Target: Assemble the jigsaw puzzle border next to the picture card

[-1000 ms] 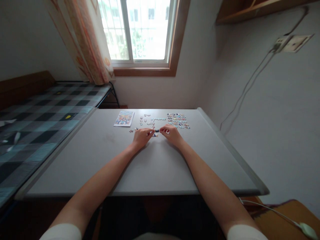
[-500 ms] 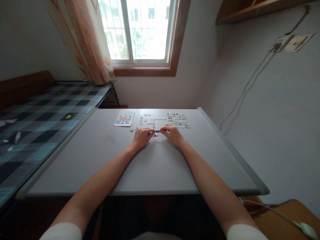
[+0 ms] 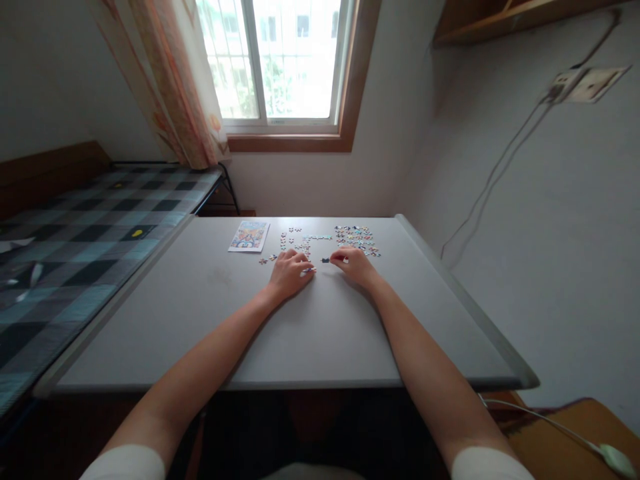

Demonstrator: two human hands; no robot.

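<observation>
My right hand (image 3: 354,264) pinches a small dark jigsaw piece (image 3: 325,261) between thumb and fingertips, a little above or at the table surface. My left hand (image 3: 291,272) is curled low on the table, its fingertips on a short strip of jigsaw pieces (image 3: 309,270) that it partly covers. Just beyond the hands, a joined row of pale blue pieces (image 3: 319,237) runs sideways, with a column of pieces (image 3: 306,249) coming down from its left end towards my left hand.
Loose jigsaw pieces (image 3: 356,240) lie spread at the back right of the white table (image 3: 320,333). Several more pieces (image 3: 283,240) lie left of the row. A picture sheet (image 3: 249,237) lies at the back left. A bed (image 3: 115,220) stands left; a wall rises right.
My right hand has drawn away to the right with the dark piece, opening a gap between the hands. My left hand has settled lower over the strip of pieces.
</observation>
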